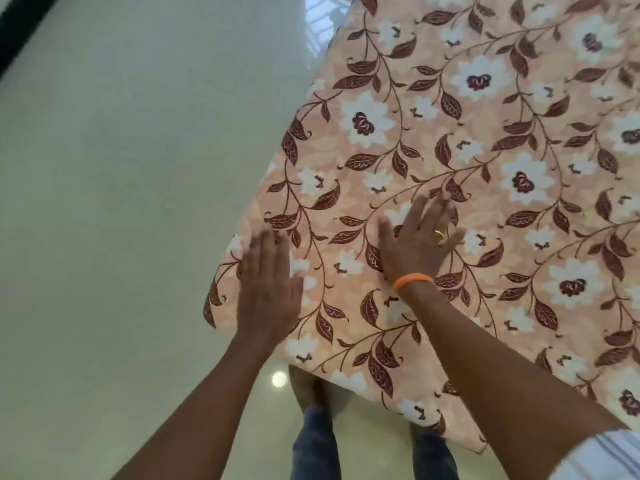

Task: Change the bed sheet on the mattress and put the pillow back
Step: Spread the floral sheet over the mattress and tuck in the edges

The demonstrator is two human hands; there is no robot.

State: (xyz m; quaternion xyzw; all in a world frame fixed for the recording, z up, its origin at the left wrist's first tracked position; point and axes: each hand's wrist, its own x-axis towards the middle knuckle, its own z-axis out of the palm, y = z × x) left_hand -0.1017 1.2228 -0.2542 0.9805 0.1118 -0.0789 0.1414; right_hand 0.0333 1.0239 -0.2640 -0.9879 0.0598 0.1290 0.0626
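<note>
A peach bed sheet [485,174] printed with white flowers and brown leaves covers the mattress, filling the right half of the head view. My left hand [268,285] lies flat with straight fingers on the sheet near its left edge. My right hand [417,240] is spread flat on the sheet a little further in, with a gold ring and an orange wristband. Neither hand grips the cloth. No pillow is in view.
Glossy pale floor tiles [121,202] fill the left half. My feet and blue jeans [315,441] stand at the sheet's near corner. A dark edge [17,26] shows at the top left.
</note>
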